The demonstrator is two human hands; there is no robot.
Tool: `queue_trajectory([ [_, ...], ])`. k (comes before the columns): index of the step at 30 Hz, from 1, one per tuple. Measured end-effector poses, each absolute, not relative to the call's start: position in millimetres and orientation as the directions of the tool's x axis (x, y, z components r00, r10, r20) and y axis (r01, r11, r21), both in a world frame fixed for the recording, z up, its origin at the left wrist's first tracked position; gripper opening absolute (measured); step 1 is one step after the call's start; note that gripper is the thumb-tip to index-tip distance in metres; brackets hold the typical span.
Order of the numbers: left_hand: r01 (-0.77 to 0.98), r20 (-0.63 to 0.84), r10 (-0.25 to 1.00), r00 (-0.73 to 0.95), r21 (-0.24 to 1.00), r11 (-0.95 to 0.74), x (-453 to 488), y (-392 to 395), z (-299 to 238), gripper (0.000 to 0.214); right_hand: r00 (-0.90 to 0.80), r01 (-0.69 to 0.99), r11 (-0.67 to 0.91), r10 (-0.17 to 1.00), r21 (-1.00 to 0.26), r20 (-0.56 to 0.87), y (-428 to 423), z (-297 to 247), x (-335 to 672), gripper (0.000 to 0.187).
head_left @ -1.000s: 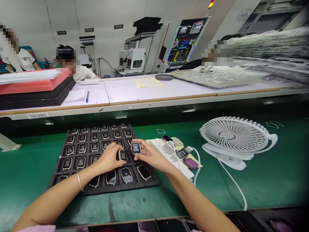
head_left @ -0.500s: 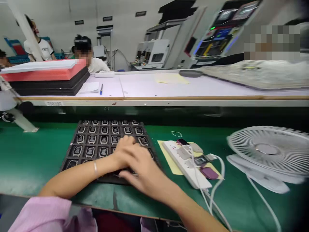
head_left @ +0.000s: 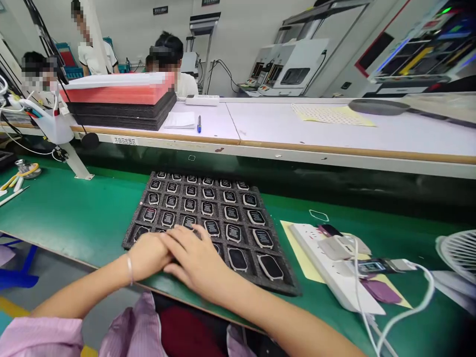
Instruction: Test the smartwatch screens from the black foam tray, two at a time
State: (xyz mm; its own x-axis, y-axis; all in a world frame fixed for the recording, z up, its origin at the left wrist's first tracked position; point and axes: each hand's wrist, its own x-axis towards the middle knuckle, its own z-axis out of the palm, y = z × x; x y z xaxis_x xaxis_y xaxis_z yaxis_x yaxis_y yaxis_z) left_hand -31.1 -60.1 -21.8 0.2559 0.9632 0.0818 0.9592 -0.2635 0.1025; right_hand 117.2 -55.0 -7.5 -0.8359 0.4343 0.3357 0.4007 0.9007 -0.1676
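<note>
Hands together on the tray here: the right hand (head_left: 197, 260) lies across the fingers of the left hand (head_left: 148, 256), and both are down at the near edge of a black foam tray (head_left: 138, 210). There's no clear grip on show. Whatever sits under those palms is hidden, so I can't tell if a case is pinched there, though it reads more like resting than holding.

The tray is packed in rows of rounded-square smartwatch cases (head_left: 233, 233), most with dark faces carrying lines of white text. The right hand's fingertips (head_left: 193, 229) reach right up to the cases in the near rows. Over in the near right corner, the blank-faced cases (head_left: 270, 267) show no text at all.

A metal bangle (head_left: 130, 270) sits on the left wrist, and a pink sleeve (head_left: 40, 337) shows at the bottom of the view. To the right, a white power strip (head_left: 327, 263) lies on a yellow sheet (head_left: 297, 248) with a purple pouch (head_left: 379, 291) beside it, all on the green bench mat (head_left: 74, 208). Across the way, a co-worker (head_left: 171, 62) sits behind a stack of foam trays (head_left: 119, 101).
</note>
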Motion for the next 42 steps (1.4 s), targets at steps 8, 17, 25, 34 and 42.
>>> queue_trajectory([
  [8,0.999,-0.009,0.999,-0.032,0.038,0.033,-129.2,-82.7,-28.5,0.024,-0.738,0.664,0.744,0.669,-0.080,0.090,-30.1,-29.1,62.6,0.037],
  [17,0.660,0.015,1.000,0.012,0.751,-0.020,-114.0,-66.3,8.3,0.017,-0.704,0.212,0.433,0.689,-0.876,0.170,-8.3,-15.7,87.2,0.018],
  [25,-0.120,0.004,1.000,-0.030,0.993,-0.008,-52.3,9.2,50.4,0.057,-0.517,-0.451,-0.255,0.856,-0.855,0.017,50.3,23.0,128.7,0.036],
  [34,0.041,0.281,0.948,-0.148,0.960,-0.278,-10.9,37.2,51.2,0.041,-0.456,-0.540,-0.129,0.875,-0.832,0.161,52.0,43.3,148.9,0.041],
  [42,0.189,0.342,0.927,-0.155,0.931,-0.312,-11.8,37.8,47.3,0.041,-0.456,-0.603,-0.128,0.865,-0.787,0.209,61.5,34.0,144.7,0.043],
])
